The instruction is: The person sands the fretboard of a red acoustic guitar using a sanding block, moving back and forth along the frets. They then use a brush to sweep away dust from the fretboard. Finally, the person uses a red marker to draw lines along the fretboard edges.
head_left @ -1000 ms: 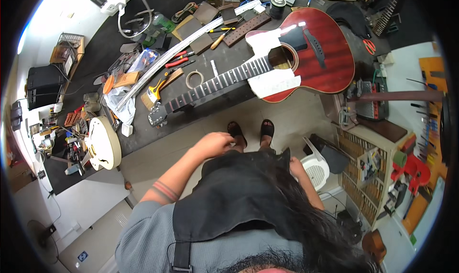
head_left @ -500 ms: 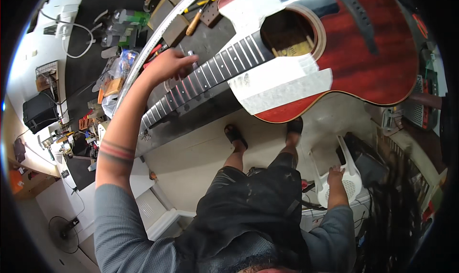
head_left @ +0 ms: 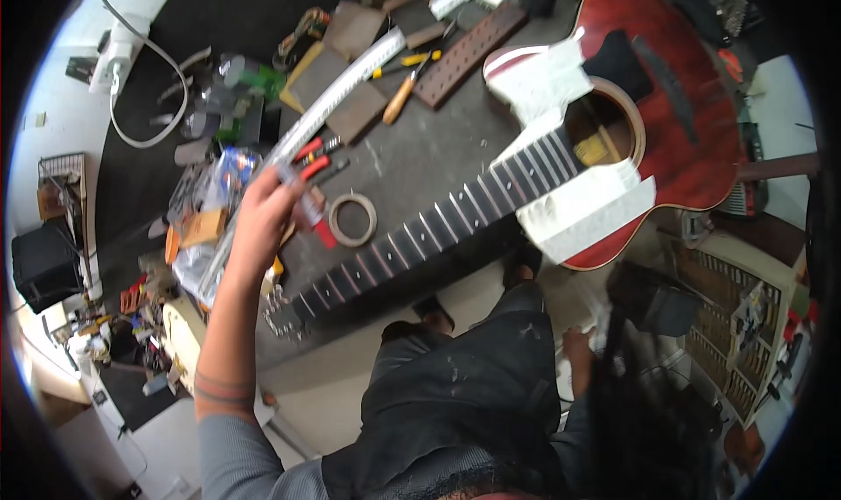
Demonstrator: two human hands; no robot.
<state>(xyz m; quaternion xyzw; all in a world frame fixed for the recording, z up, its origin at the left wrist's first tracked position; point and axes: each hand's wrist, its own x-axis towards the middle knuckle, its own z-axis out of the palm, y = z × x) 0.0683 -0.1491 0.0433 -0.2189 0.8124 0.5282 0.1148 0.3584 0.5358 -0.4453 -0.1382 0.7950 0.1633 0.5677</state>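
My left hand (head_left: pixel 263 215) is closed around a slim, clear stick-like object with a red end (head_left: pixel 313 211), blurred by motion; I cannot make out its kind. It hangs over the dark bench, beside a roll of tape (head_left: pixel 353 219). A red acoustic guitar (head_left: pixel 710 158) lies face up, with white paper sheets (head_left: pixel 587 206) masking its top around the soundhole. Its dark fretboard (head_left: pixel 447 224) runs down-left to the headstock with tuners (head_left: pixel 285 318). Low at my right side, my right hand (head_left: pixel 578 347) is by a white plastic stool (head_left: pixel 565 377), its fingers smeared and partly hidden.
Red-handled pliers (head_left: pixel 315 160) and a long metal ruler (head_left: pixel 342 88) lie beyond my left hand. Farther back are a wooden-handled tool (head_left: pixel 400 101), a drilled brown block (head_left: pixel 469 55) and plastic bottles (head_left: pixel 245 72). A slotted rack (head_left: pixel 727 325) stands at right.
My left hand has moved off the fretboard toward the tools and now shows the clear-and-red object. The view has shifted, so the guitar sits farther right. My right hand stays by the stool.
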